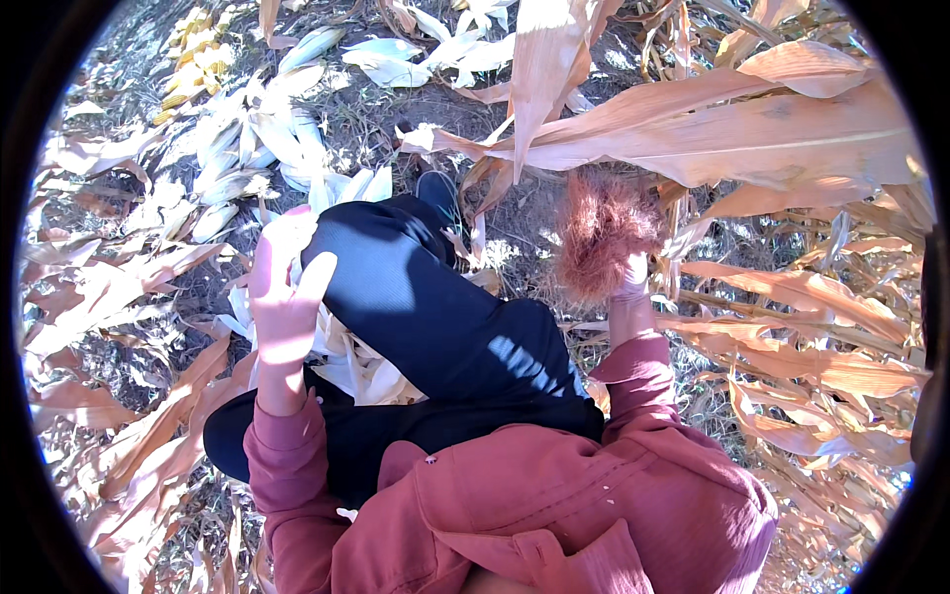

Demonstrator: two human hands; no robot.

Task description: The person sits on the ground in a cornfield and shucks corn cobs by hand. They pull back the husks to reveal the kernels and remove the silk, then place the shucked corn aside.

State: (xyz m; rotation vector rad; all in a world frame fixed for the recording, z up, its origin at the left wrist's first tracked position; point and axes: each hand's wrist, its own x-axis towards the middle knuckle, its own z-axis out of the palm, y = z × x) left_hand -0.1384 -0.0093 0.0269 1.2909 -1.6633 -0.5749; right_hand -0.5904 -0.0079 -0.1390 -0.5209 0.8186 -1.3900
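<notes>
My right hand [633,275] is out to the right, closed around a bushy clump of reddish-brown corn silk [606,233]. The silk hides most of its fingers. On the other side, my left hand [285,282] is raised beside my bent knee, in bright sun. Its thumb stands apart from the fingers, and nothing shows in it. Pale stripped corn husks [287,139] lie on the ground just beyond that hand.
A pile of husked yellow corn ears [198,57] lies at the far left. Dry corn leaves [693,129] arch across the upper right, close above the silk. More dry stalks and leaves [811,346] crowd the right side. My dark-trousered legs [426,297] fill the middle.
</notes>
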